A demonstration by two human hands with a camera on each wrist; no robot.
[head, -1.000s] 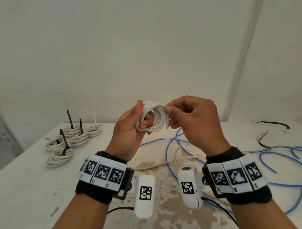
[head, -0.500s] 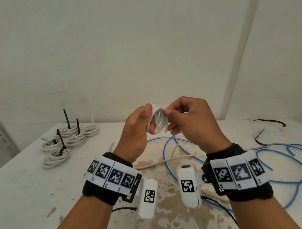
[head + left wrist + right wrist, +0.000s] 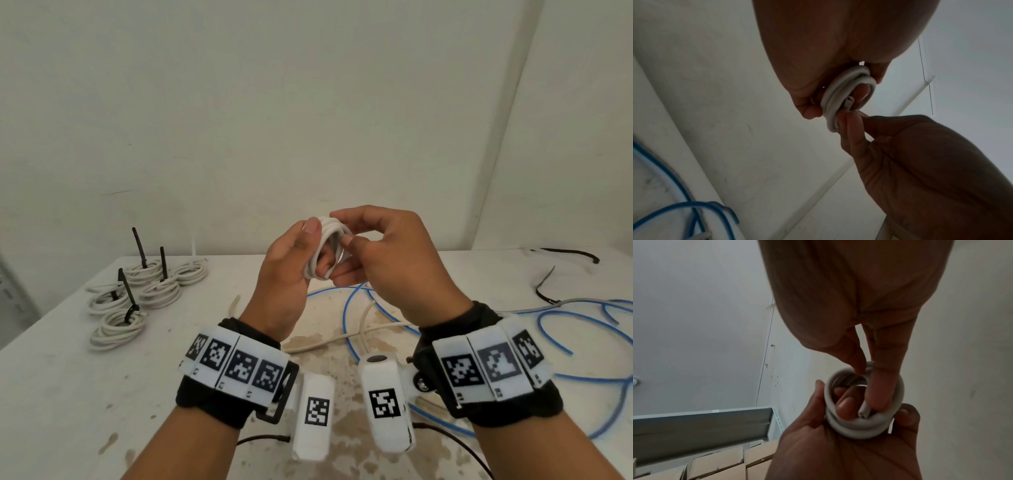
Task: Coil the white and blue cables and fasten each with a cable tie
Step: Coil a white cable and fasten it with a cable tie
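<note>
White cable coil (image 3: 323,253): held above the table (image 3: 61,377). Left hand (image 3: 284,277) grips it, thumb over the rim; right hand (image 3: 387,260) pinches its loose end, apparently. Blue cable (image 3: 346,308) lies uncoiled below. Wristbands (image 3: 236,366) carry square coded markers; no legible lettering.

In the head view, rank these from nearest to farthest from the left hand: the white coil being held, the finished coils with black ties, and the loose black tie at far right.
1. White coil, in the left hand.
2. Finished coils, on the table's left.
3. Loose black tie, far right.
</note>
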